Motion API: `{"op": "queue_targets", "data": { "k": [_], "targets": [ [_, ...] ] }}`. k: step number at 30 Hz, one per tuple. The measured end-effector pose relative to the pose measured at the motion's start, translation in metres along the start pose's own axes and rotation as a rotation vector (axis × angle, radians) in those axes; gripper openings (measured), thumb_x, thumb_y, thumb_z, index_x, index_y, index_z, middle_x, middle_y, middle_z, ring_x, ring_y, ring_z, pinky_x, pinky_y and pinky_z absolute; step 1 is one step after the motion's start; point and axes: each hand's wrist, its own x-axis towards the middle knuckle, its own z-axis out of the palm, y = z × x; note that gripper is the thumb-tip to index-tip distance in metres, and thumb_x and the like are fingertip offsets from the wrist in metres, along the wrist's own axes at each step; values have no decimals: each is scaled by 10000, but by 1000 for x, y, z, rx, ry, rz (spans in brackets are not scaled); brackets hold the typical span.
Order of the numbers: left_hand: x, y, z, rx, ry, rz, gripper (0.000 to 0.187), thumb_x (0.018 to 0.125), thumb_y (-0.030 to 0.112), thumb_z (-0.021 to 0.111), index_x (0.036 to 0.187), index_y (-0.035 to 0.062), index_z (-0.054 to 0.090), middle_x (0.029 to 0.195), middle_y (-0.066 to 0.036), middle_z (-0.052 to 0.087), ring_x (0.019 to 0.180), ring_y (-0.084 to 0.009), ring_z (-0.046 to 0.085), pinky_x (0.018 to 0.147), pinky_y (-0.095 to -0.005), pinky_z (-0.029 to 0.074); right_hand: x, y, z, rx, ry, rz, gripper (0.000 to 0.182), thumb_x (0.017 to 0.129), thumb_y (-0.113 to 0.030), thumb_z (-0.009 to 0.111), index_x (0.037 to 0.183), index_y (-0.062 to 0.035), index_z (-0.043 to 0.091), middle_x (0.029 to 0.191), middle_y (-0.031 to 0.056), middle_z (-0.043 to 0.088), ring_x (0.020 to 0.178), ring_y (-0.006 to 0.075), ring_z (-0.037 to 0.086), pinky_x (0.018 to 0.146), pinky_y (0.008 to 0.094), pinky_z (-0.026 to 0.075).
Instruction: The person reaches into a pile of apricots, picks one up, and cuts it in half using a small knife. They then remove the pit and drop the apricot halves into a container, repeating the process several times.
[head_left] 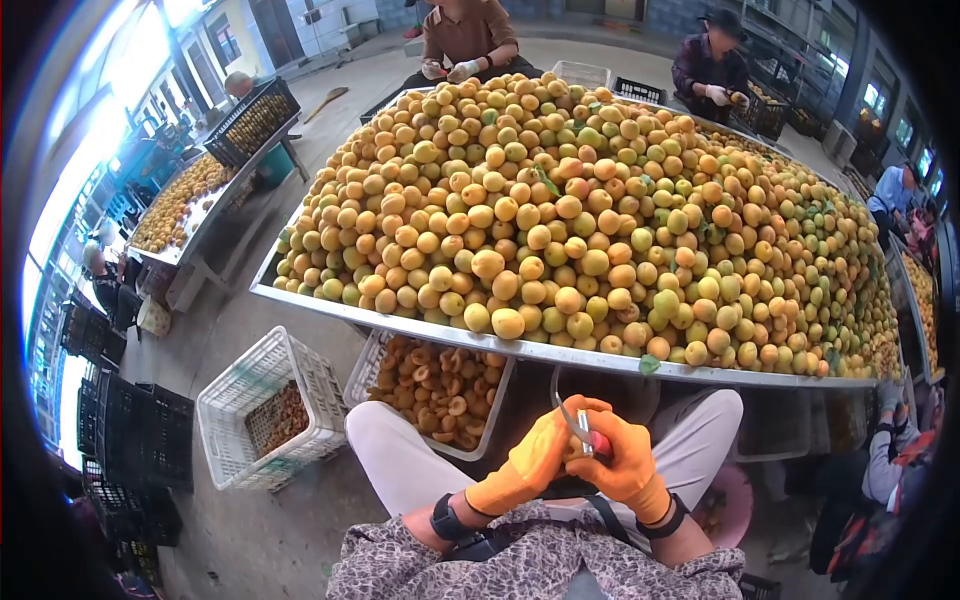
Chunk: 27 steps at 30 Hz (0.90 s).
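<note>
Both my hands wear orange gloves and meet above my lap, in front of the table edge. My right hand is closed on a curved knife with a red handle; its thin hooked blade points up and away from me. My left hand is closed beside the blade, around an apricot that is mostly hidden by the fingers. Beyond my hands, a large heap of yellow-orange apricots covers the metal-edged table. A green leaf lies on the table's near edge.
Below the table edge, a white crate holds halved apricots. Left of it, another white crate contains brown pits. Black crates are stacked at far left. A pink basin stands by my right leg. Other people sit around the table.
</note>
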Motion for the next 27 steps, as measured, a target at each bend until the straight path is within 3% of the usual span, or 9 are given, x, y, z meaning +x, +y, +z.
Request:
{"op": "queue_targets", "data": {
  "k": [2,6,7,10,12,14,16,21,27],
  "targets": [
    [0,-4,8,-324,140,-212,411,982,255,421,1270,-24,509,1248,-154,570,982,-265,620,860,-340,487,-4,7,6,-43,27,-43,474,743,-203,821,1133,-22,621,877,104,681,715,226,662,657,316,522],
    [4,21,14,-168,348,-298,415,1030,268,357,1241,-44,530,1178,-159,613,940,-213,631,826,-322,496,-10,7,24,119,159,67,454,808,-218,780,1153,13,595,798,50,633,673,123,574,626,279,490],
    [3,20,15,-171,339,-301,415,1030,268,357,1241,-44,530,1178,-159,613,940,-213,631,826,-322,496,-13,11,29,228,221,134,441,831,-240,762,1149,17,596,805,39,633,682,115,575,630,271,490],
    [4,13,15,-193,327,-270,359,1012,227,432,1276,-8,494,739,-70,603,626,-137,585,612,-240,462,-6,10,34,674,392,391,427,945,-379,624,1125,8,589,776,23,582,516,54,460,479,195,364],
    [9,1,17,-287,442,-96,380,1010,306,428,1237,13,514,761,-29,590,629,-97,538,552,-239,412,-5,12,23,1090,267,346,535,952,-480,574,1167,10,548,743,32,560,451,35,363,431,189,279],
    [2,-6,9,-634,394,-315,415,1019,381,385,1182,28,529,720,-5,562,606,-92,496,551,-228,399,-5,7,21,1074,262,367,602,934,-526,571,1191,17,525,741,43,561,442,36,349,426,190,277],
    [-2,-10,-4,-758,261,-240,494,1031,474,330,1087,29,537,746,-29,548,577,-97,451,542,-220,359,-5,6,19,1062,251,399,670,916,-573,567,1214,24,502,739,54,562,433,37,335,422,191,274],
    [-15,-7,-21,-1057,386,-464,576,1016,564,310,972,44,554,620,-39,457,544,-132,424,526,-245,347,1,6,16,960,142,335,699,873,-566,640,1171,49,494,694,84,560,425,33,330,408,189,266],
    [-44,-37,-58,-772,584,-467,640,989,616,333,783,61,576,557,-17,453,451,-108,385,430,-230,271,7,-2,23,902,66,346,661,872,-547,656,1101,56,513,654,62,523,435,42,356,405,181,255]
  ]
}}
